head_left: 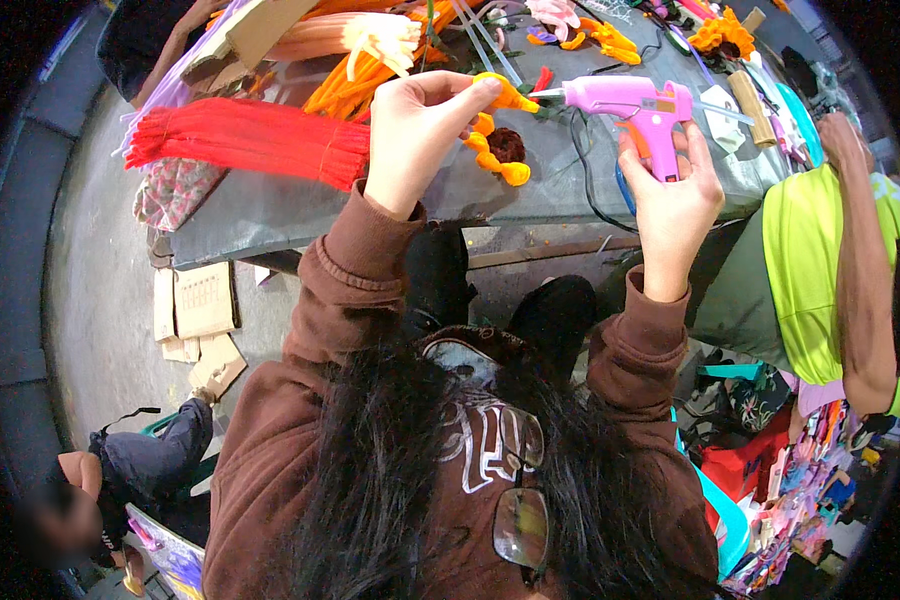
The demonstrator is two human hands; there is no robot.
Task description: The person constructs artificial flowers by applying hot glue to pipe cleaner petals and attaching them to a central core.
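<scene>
My right hand (675, 200) is wrapped round the grip of a pink hot glue gun (625, 97), its nozzle pointing left. Pinched between thumb and fingers of my left hand (417, 125) is a yellow-orange fuzzy petal (507, 93), which looks made of pipe cleaner. The nozzle tip is right by the petal's right end; whether they touch I cannot tell. Just below on the table lie a dark brown fuzzy disc (507, 146) and several more orange petals (488, 161), partly hidden behind my left fingers.
A bundle of red pipe cleaners (255, 140) lies left of my left hand, with orange pipe cleaners (345, 95) behind. A black cord (582, 170) hangs over the grey table's (300, 215) edge. Close on the right sits a person in a lime-green top (805, 270). Flattened cardboard (205, 300) lies on the floor.
</scene>
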